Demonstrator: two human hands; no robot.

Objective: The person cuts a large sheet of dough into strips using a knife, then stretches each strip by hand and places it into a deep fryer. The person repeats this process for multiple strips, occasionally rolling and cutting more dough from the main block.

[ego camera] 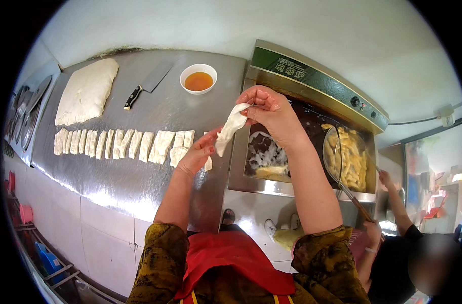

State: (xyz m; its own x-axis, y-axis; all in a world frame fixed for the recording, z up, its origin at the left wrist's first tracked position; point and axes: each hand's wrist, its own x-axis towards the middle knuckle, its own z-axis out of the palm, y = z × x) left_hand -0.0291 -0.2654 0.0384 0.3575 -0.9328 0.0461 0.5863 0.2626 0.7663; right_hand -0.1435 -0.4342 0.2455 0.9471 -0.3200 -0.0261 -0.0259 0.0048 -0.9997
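Observation:
A pale strip of raw dough (232,123) hangs slantwise above the table's right edge, beside the fryer. My right hand (267,108) pinches its upper end between thumb and fingers. At the lower end, my left hand (198,152) has its fingertips and thumb on the strip; the exact grip is partly hidden. Beneath and left of that hand lies a row of cut dough pieces (117,143) on the steel table (147,193). In the electric deep fryer (269,187), a dough stick (270,171) floats in bubbling dark oil.
A large dough slab (88,91), a cleaver (149,85) and a white bowl (198,92) of amber liquid lie farther back. At right, a co-worker's hand (373,231) holds a long-handled wire strainer (341,182) by golden fried dough sticks (352,159). The co-worker stands close by.

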